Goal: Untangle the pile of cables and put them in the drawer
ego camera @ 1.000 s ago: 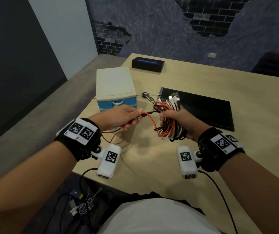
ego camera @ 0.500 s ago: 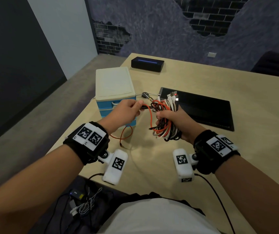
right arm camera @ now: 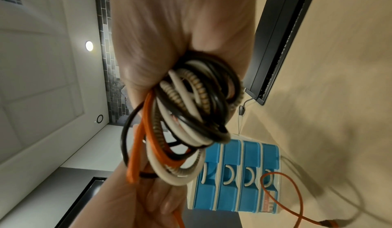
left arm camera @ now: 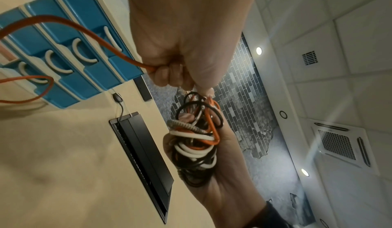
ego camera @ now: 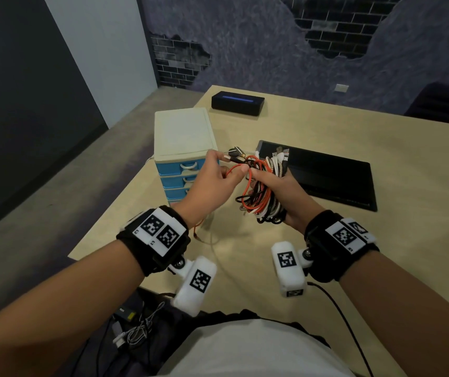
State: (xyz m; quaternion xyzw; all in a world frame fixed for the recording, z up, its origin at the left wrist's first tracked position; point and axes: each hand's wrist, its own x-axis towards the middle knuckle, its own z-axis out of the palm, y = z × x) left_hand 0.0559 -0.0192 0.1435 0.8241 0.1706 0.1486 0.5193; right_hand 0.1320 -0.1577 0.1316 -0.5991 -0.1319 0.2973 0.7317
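Right hand [ego camera: 277, 191] grips a tangled bundle of orange, black and white cables [ego camera: 261, 202]; left hand [ego camera: 215, 178] pinches its orange cable [left arm camera: 89, 35], beside the blue plastic drawer unit [ego camera: 179, 170].

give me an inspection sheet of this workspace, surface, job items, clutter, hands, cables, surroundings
Surface: light wooden table; black inset cable hatch, lid shut.
Job's things: cable bundle of black, white, orange and braided cables, held above the table; blue drawer unit, all visible drawers shut.
Clutter: black box at the far edge.
Hands: right hand grips the bundle; left hand pinches the orange cable.
Cables: orange cable trails in loops to the table before the drawers; thin cable runs into the hatch.
Surroundings: brick-pattern wall; more cables on the floor.
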